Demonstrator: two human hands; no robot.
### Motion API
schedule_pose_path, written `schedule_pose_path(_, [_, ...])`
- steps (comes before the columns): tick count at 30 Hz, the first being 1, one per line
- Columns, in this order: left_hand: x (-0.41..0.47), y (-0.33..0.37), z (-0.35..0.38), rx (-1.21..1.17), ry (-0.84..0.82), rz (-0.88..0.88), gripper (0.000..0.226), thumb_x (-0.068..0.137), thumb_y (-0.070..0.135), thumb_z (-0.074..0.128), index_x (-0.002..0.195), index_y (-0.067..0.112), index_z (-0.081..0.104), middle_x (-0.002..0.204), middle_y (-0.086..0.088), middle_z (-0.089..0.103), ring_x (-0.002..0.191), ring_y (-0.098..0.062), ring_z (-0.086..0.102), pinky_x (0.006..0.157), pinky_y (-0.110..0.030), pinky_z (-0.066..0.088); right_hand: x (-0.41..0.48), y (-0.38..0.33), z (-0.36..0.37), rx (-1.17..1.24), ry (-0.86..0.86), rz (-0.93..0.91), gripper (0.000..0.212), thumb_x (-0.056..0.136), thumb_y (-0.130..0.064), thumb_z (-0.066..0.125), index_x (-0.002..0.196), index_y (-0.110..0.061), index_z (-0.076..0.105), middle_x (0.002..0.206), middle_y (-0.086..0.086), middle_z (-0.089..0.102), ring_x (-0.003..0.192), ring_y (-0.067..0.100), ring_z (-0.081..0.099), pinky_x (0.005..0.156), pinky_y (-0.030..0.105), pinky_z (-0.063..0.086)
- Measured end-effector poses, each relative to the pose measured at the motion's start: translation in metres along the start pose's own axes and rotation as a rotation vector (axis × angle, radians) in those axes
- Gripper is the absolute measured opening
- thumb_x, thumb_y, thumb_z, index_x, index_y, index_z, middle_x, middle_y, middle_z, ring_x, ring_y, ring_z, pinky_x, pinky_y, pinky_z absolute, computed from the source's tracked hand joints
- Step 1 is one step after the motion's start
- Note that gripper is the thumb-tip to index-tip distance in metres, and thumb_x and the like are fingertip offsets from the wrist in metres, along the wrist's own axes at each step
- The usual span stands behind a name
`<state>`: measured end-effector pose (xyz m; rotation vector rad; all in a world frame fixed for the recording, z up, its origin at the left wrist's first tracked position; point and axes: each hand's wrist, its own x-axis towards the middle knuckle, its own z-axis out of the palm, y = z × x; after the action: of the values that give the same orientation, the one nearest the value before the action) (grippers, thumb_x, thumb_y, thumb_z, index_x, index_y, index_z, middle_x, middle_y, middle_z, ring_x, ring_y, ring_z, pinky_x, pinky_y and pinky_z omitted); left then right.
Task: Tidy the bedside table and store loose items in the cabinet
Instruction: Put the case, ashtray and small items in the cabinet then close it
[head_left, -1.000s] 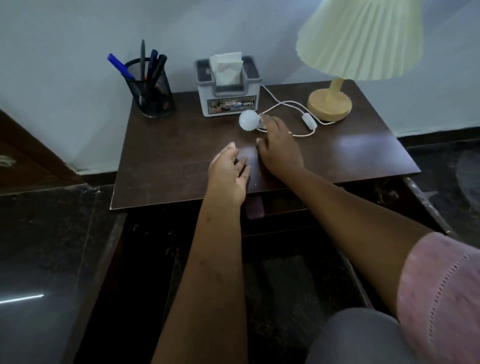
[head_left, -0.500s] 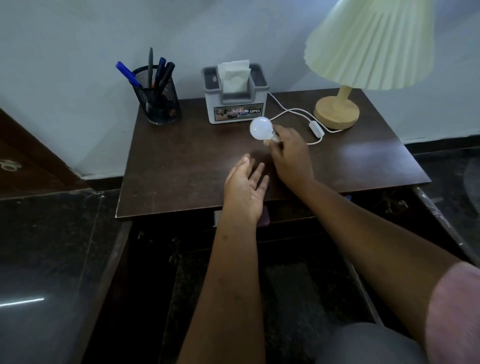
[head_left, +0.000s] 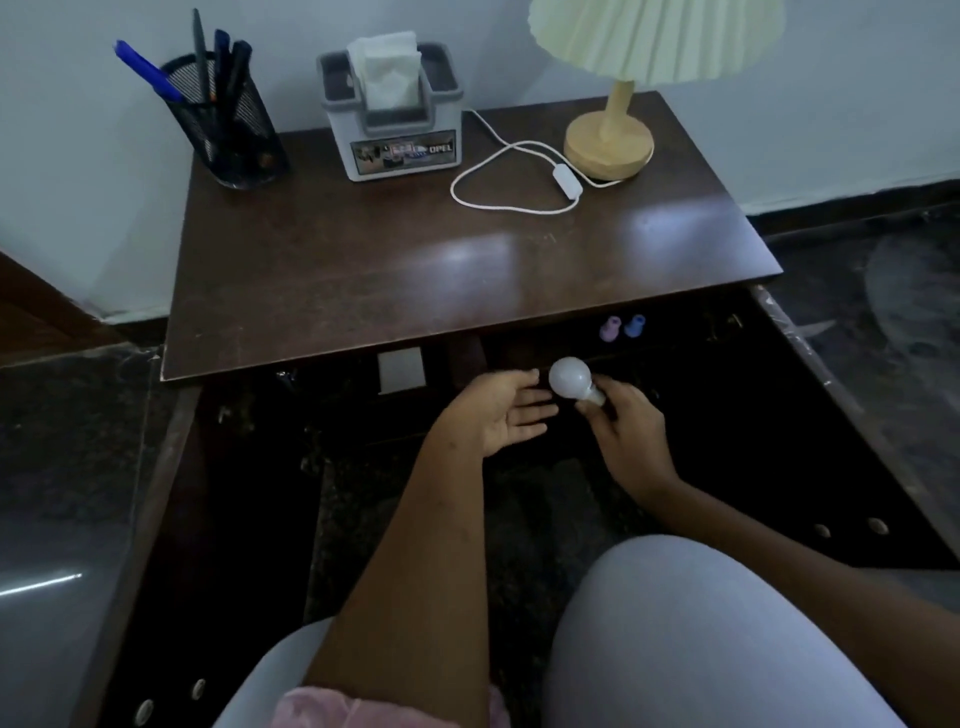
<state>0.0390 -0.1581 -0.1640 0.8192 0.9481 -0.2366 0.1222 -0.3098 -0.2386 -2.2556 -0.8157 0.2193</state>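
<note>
Right hand (head_left: 626, 423) pinches white light bulb (head_left: 570, 377) by its base, fingers curled round the neck, globe end pointing up-left. Left hand (head_left: 496, 415) is open, palm turned up, fingers straight and spread, tips just beside the bulb's globe; contact cannot be told. Both hands are below the front edge of the bedside table (head_left: 467, 275), in front of the open cabinet (head_left: 675, 374), so the bulb is off the tabletop and at the cabinet mouth, held in the air. The cabinet interior is dark; a small pink item (head_left: 610, 329) and a small blue item (head_left: 635, 325) sit side by side on a shelf just under the tabletop, and a pale square piece (head_left: 401, 370) is left of them. On the table along the wall: black mesh pen holder (head_left: 228, 130) with pens at back left, grey tissue box (head_left: 395, 124) in the middle, lamp (head_left: 609, 144) with wooden base and pleated shade at back right. White lamp cord (head_left: 511, 205) with an inline switch loops between tissue box and lamp base. The person's knees in grey are at the bottom.
</note>
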Motion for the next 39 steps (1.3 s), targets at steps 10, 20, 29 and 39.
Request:
schedule_pose_path(10, [0.048, -0.007, 0.003, 0.137, 0.045, 0.198, 0.049, 0.100, 0.005, 0.034, 0.146, 0.022, 0.031, 0.149, 0.007, 0.039, 0.132, -0.017, 0.044, 0.106, -0.039, 0.032, 0.068, 0.006, 0.052, 0.130, 0.096, 0.302, 0.020, 0.087, -0.021, 0.062, 0.098, -0.009, 0.051, 0.077, -0.002, 0.057, 0.067, 0.012, 0.053, 0.053, 0.017, 0.032])
schedule_pose_path(20, [0.073, -0.011, 0.000, 0.011, 0.078, 0.185, 0.047, 0.100, 0.010, 0.037, 0.145, 0.022, 0.034, 0.148, 0.006, 0.041, 0.128, -0.018, 0.049, 0.103, -0.035, 0.035, 0.108, 0.015, 0.075, 0.087, 0.150, 0.340, 0.027, 0.085, -0.019, 0.064, 0.100, 0.002, 0.057, 0.103, 0.018, 0.065, 0.096, 0.030, 0.061, 0.059, 0.013, 0.026])
schedule_pose_path(29, [0.072, -0.013, 0.003, 0.022, 0.090, 0.161, 0.045, 0.099, 0.011, 0.038, 0.143, 0.022, 0.036, 0.146, 0.005, 0.045, 0.125, -0.018, 0.052, 0.100, -0.034, 0.036, 0.121, 0.014, 0.075, 0.087, 0.087, 0.355, 0.055, 0.078, -0.020, 0.072, 0.121, 0.001, 0.044, 0.119, 0.016, 0.061, 0.112, 0.028, 0.057, 0.079, 0.020, 0.039])
schedule_pose_path(39, [0.066, -0.011, 0.002, -0.006, 0.121, 0.159, 0.044, 0.100, 0.010, 0.037, 0.142, 0.020, 0.038, 0.145, 0.003, 0.046, 0.125, -0.020, 0.052, 0.101, -0.034, 0.037, 0.107, 0.013, 0.071, 0.065, 0.051, 0.262, 0.063, 0.073, -0.017, 0.075, 0.121, 0.002, 0.039, 0.126, 0.020, 0.052, 0.116, 0.034, 0.052, 0.088, 0.033, 0.043])
